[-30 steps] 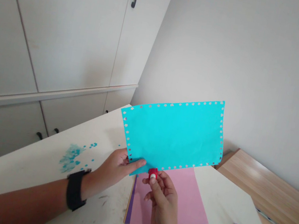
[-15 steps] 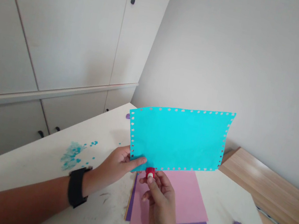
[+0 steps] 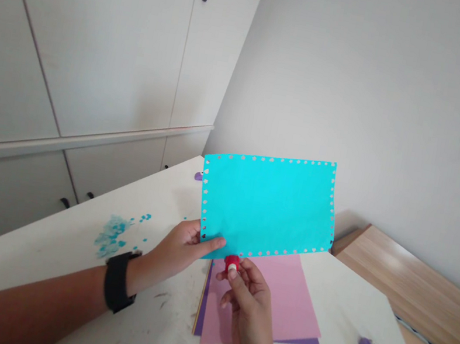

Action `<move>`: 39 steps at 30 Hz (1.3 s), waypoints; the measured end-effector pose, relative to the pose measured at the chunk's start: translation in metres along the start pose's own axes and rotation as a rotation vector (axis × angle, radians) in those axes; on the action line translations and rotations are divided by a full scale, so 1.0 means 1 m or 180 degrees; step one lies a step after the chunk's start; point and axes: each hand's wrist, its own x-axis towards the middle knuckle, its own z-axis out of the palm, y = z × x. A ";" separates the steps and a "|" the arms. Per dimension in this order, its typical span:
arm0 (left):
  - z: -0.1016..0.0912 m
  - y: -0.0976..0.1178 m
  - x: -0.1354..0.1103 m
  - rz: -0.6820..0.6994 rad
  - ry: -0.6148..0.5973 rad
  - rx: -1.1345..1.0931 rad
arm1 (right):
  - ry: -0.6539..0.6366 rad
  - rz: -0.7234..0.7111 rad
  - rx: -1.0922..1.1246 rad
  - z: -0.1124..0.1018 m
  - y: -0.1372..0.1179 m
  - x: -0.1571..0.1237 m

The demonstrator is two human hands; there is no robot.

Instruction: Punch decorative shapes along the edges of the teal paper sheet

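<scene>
Turquoise paper [image 3: 268, 205] is pinched in the left hand [image 3: 181, 248], red punch [image 3: 231, 262] in right hand [image 3: 251, 306].

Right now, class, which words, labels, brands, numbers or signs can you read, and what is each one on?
None can be read.
Turquoise paper: no lettering, only small cut-out shapes along its edges.
Pink sheet: no print shows.
Black wristband: no readable mark.
Red punch: too small to tell.

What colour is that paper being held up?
The paper is bright turquoise blue; the head view shows it.
</scene>
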 end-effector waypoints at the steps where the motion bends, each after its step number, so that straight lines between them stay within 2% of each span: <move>1: 0.000 0.000 0.000 -0.0016 0.0000 -0.0027 | -0.0013 -0.0006 -0.0025 0.000 0.000 0.000; 8: 0.003 0.001 -0.001 -0.0099 -0.0391 -0.0170 | -0.0028 -0.0086 -0.0166 0.002 -0.001 0.001; 21: 0.002 0.001 -0.002 -0.0021 -0.0392 0.0130 | -0.0176 -0.0058 -0.0162 -0.003 -0.004 0.003; 39: 0.005 0.007 -0.005 0.0168 -0.0295 0.0403 | -0.0035 -0.0166 -0.0234 -0.003 -0.004 0.001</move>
